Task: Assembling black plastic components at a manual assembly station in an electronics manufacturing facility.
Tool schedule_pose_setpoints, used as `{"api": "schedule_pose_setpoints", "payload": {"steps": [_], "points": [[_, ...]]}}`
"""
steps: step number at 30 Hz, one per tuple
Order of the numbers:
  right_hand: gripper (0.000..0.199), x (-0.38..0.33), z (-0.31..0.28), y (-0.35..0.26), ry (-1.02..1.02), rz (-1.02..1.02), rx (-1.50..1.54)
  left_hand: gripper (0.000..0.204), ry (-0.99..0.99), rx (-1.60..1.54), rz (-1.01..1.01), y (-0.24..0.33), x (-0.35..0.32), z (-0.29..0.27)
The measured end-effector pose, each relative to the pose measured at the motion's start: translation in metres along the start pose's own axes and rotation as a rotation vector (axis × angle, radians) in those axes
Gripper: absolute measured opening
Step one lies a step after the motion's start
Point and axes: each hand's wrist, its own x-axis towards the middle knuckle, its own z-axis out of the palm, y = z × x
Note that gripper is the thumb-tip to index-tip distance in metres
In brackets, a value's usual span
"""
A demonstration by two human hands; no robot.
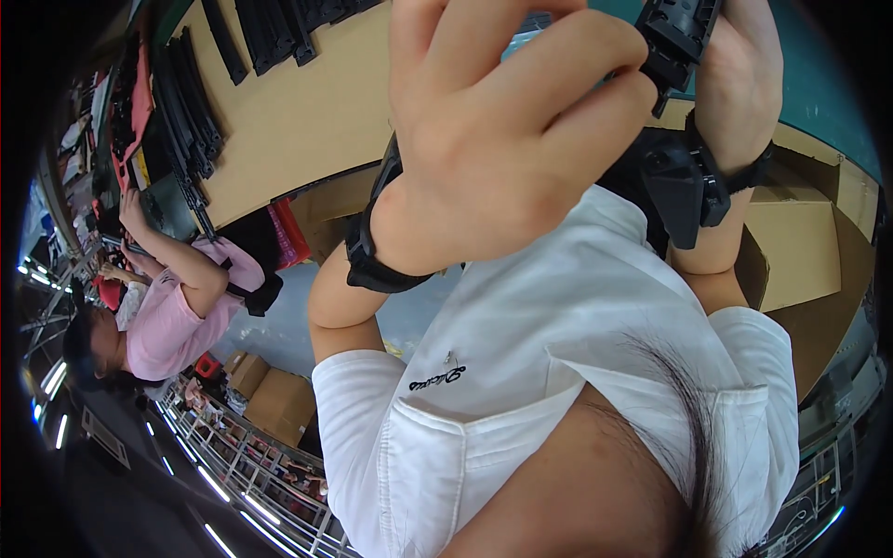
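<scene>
My left hand is raised close to the view with its fingers curled and closed against a black ribbed plastic part. From the other side, my right hand grips the same part, its palm against the edge; most of its fingers are cut off or hidden at the top. The part's upper end lies outside the picture. A bit of clear, shiny material shows behind my left fingers. Black straps circle both wrists, and a black device sits on the right one.
Long black strips lie in groups on a tan tabletop at upper left. An open cardboard box stands close at my right, below a teal surface. A person in pink works at left. Cardboard boxes sit farther back.
</scene>
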Motion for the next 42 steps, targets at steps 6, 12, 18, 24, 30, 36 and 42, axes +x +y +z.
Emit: {"api": "schedule_pose_setpoints", "payload": {"steps": [6,12,18,24,30,36,42], "points": [[0.023,-0.006,-0.003,-0.001,0.005,0.109,0.055,0.017,0.006,-0.052,-0.019,-0.002,-0.003,0.002],[0.022,-0.010,0.008,0.005,-0.015,0.139,0.187,0.018,0.006,-0.100,-0.027,-0.001,-0.009,0.007],[0.022,-0.008,0.010,0.008,-0.019,0.188,0.226,0.019,0.009,-0.149,-0.021,0.006,-0.006,-0.008],[0.024,-0.003,0.005,0.008,0.009,0.185,0.160,0.025,-0.211,0.140,-0.245,0.022,-0.005,-0.014],[0.026,0.006,0.005,0.003,-0.052,0.125,0.089,0.027,-0.144,0.299,-0.032,0.007,-0.012,-0.002],[0.027,0.008,0.008,0.006,0.041,0.163,0.212,0.028,-0.241,-0.079,-0.256,0.015,0.000,-0.014],[0.025,0.014,-0.001,0.005,-0.029,0.195,0.119,0.029,-0.311,-0.089,-0.405,0.024,0.009,-0.018]]}}
